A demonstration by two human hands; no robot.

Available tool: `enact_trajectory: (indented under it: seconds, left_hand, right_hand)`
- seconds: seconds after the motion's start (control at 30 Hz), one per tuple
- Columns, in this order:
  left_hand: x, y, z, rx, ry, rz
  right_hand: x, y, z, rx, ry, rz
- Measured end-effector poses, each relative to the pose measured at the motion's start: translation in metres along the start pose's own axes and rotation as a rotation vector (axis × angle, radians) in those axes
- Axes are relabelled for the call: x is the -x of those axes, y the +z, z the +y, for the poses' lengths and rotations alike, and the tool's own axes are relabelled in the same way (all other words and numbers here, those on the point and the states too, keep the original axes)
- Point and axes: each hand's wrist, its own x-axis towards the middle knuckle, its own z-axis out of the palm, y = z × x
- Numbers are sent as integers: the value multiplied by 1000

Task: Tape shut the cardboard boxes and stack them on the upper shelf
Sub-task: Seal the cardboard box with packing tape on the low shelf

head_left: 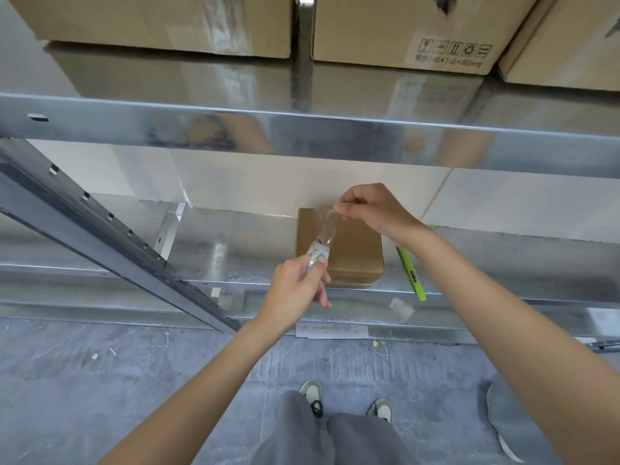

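Observation:
A small brown cardboard box (355, 253) sits on the lower metal shelf (235, 250), near its front edge. My left hand (295, 290) grips a roll of clear tape (317, 256) just in front of the box's left side. My right hand (372, 206) pinches the free end of the clear tape strip (325, 226), which stretches from the roll up over the box's top. On the upper shelf (302, 129) stand three closed cardboard boxes: one at the left (161, 21), one in the middle (402, 28) and one at the right (570, 41).
A green utility knife (412, 273) lies on the lower shelf just right of the box. A scrap of clear tape (401, 308) and a white label (332, 330) stick to the shelf's front rail. A slanted metal upright (110, 229) crosses at left. Another person's shoe (503, 427) is at right.

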Motion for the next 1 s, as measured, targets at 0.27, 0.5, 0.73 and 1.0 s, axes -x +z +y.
enact_trajectory:
  seconds: [0.27, 0.5, 0.73, 1.0]
  left_hand:
    - [3, -3, 0, 66, -53, 74]
    - [18, -5, 16, 201, -5, -16]
    - [45, 16, 0, 210, -24, 26]
    - [36, 25, -4, 278, -321, 74]
  right_hand:
    - [6, -8, -23, -15, -99, 18]
    - [8, -28, -30, -333, -31, 100]
    - [-7, -19, -27, 128, -79, 19]
    - [-24, 1, -8, 186, -171, 137]
